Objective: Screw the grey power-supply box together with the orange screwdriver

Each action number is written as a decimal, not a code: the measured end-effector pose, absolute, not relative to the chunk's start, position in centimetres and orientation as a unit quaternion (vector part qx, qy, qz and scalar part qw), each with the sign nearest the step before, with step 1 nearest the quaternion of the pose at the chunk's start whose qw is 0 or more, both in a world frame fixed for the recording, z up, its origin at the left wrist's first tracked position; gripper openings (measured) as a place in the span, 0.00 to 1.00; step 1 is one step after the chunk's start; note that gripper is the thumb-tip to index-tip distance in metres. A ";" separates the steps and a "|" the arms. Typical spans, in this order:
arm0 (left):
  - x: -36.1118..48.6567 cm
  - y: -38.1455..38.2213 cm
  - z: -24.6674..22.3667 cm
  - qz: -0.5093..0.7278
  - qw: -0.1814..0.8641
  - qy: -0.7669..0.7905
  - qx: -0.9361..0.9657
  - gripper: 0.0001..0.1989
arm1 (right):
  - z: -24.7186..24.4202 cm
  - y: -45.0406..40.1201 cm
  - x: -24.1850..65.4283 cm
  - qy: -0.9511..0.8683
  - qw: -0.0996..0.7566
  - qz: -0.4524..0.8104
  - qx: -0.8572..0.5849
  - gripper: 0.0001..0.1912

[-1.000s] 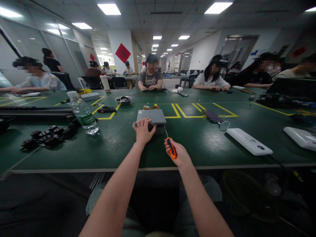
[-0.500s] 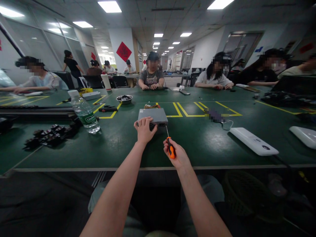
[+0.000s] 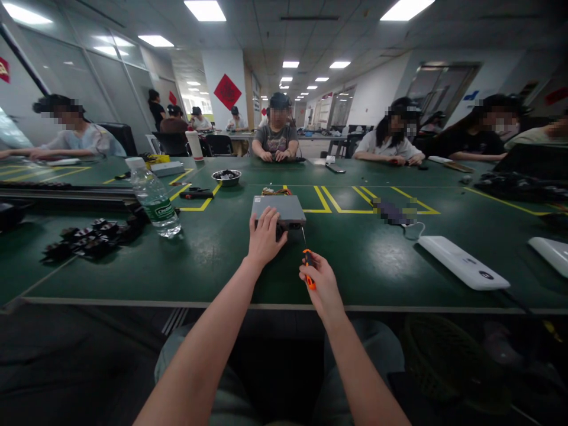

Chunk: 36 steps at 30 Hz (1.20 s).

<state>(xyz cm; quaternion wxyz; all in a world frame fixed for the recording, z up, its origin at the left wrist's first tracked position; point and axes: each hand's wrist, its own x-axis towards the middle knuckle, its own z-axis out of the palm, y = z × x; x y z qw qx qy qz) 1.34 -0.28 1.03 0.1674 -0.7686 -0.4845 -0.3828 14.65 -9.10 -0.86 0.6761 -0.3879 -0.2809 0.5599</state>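
A grey metal box [image 3: 288, 207] with a socket on its near face rests on the green table [image 3: 239, 284], colored wires [image 3: 276, 191] behind it. My left hand [image 3: 265, 236] lies over the box's front left part, fingers on its top and thumb at the near face. In my right hand [image 3: 317, 277] is an orange and black screwdriver [image 3: 309, 269], gripped by the handle. Its thin shaft points up toward the box's near right corner; whether the tip touches is too small to tell.
A water bottle [image 3: 155, 198] and black parts [image 3: 91, 238] stand to the left. Beyond the box is a metal bowl [image 3: 226, 177]. A white device [image 3: 464, 261] with a cable lies right. Several people sit around the table.
The screwdriver handle has turned in my right hand and sits slightly lower. My left hand's fingers reach a little further over the box top. The whole view has shifted slightly.
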 end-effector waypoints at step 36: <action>0.0 -0.5 1.3 -0.374 0.140 -0.480 -0.781 0.21 | 0.6 -12.7 14.2 -0.688 0.468 -0.052 -0.552 0.13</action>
